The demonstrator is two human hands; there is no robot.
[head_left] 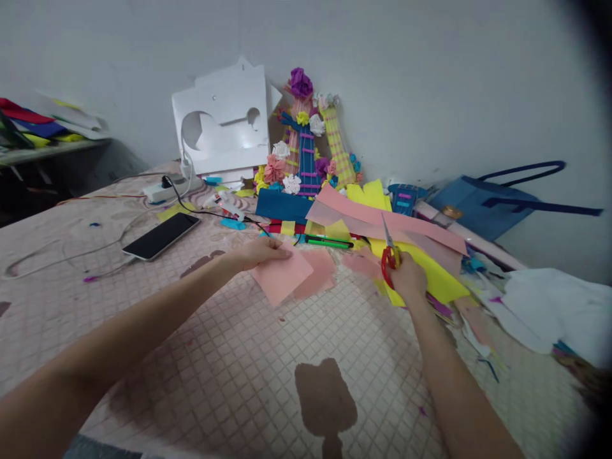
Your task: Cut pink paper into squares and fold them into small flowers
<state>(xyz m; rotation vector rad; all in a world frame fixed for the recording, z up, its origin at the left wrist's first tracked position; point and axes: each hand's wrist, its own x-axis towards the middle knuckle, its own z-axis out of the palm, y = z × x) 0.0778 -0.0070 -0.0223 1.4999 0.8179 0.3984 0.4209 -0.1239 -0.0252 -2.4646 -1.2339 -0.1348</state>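
Observation:
My left hand (262,253) pinches a square of pink paper (283,274) by its upper edge, just over the patterned tablecloth (229,363). Partly under that square lies another pink piece (316,273). In my right hand (407,278) is a pair of scissors (391,255) with red and yellow handles, the blades pointing up and away from me. Beneath the right hand spread yellow paper (433,275) and a long pink strip (389,220). A green cutter-like tool (329,242) rests between the two hands, farther back.
Paper-flower decorations (306,140) lean on the wall beside white cut-out boards (224,121). A phone (161,236) on a cable lies left, near a power strip (167,190). At right are a blue bag (482,204) and a white bundle (559,306). Scraps litter the cloth.

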